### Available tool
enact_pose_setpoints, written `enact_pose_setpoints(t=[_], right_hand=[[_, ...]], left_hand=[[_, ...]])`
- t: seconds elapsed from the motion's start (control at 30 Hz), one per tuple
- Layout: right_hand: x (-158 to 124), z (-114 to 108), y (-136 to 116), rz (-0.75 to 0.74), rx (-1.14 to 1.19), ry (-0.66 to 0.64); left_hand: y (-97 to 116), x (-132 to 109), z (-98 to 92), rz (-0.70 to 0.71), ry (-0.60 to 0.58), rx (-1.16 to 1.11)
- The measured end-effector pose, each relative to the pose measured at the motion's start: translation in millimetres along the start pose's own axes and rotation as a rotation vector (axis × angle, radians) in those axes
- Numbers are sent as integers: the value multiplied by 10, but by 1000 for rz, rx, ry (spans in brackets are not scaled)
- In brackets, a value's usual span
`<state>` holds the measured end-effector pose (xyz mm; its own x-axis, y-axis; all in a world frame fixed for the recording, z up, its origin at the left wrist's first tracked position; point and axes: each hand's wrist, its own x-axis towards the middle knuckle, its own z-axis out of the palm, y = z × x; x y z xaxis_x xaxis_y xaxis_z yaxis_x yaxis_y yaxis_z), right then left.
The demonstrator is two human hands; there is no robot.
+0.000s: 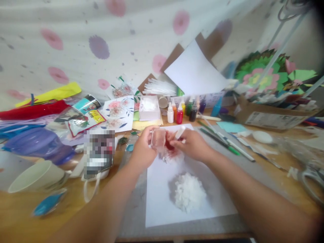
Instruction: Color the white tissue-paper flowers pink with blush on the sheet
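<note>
My left hand [144, 148] is closed round a small clear plastic container [158, 139], tilted over the paper. In my right hand [191, 143] is a slim white-handled tool [180, 132], perhaps a brush; its tip is blurred against dark red. Just beneath both hands lies a ruffled white piece [172, 157] stained red on top. Nearer to me sits a second ruffled white piece [189, 192], round like a flower and plain white. Both rest on a sheet of white paper [159, 206] over a grey mat [131, 219].
Dropper bottles of colour [179, 114] stand behind the paper, beside a white box [149, 109]. Pens [220, 141] lie to the right, with scissors [312, 185] at the edge. Leftward are a pale bowl [37, 177], a purple bowl [40, 143] and a blue packet [48, 203].
</note>
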<state>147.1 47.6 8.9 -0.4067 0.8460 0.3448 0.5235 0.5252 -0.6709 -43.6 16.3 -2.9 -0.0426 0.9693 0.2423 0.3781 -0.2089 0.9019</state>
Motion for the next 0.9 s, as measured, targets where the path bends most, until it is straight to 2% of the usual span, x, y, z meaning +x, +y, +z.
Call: enact_pose_setpoints(t=[0.07,0.17,0.23,0.33,0.37,0.47,0.6,0.7,0.73,0.83,0.87,0.9], right_hand=[[-3,8,15,2,-77,-29],[-10,22,18,-24,-20,-85],[-11,30,23,-50,-75,-110],[-10,27,49,37,-221,16],[-11,21,59,59,-206,19],[-15,0,78,46,-96,-110],[-19,-14,63,130,-175,-3],[-22,-2,36,48,-9,-185],[-22,4,32,23,4,-200],[-19,8,41,60,-130,-17],[-20,3,46,69,-124,-12],[-23,-4,51,62,-74,-71]], left_hand=[[12,14,-7,-25,68,-5],[47,22,-17,-57,141,-6],[66,21,-19,-58,168,-18],[67,17,-16,-57,182,-52],[63,16,-15,-62,182,-64],[55,13,-14,-85,183,-78],[67,8,-14,-106,159,-114],[74,7,-14,-97,162,-128],[72,7,-15,-97,160,-126],[60,13,-17,-122,168,-114],[55,15,-17,-131,173,-112],[52,17,-17,-131,176,-115]])
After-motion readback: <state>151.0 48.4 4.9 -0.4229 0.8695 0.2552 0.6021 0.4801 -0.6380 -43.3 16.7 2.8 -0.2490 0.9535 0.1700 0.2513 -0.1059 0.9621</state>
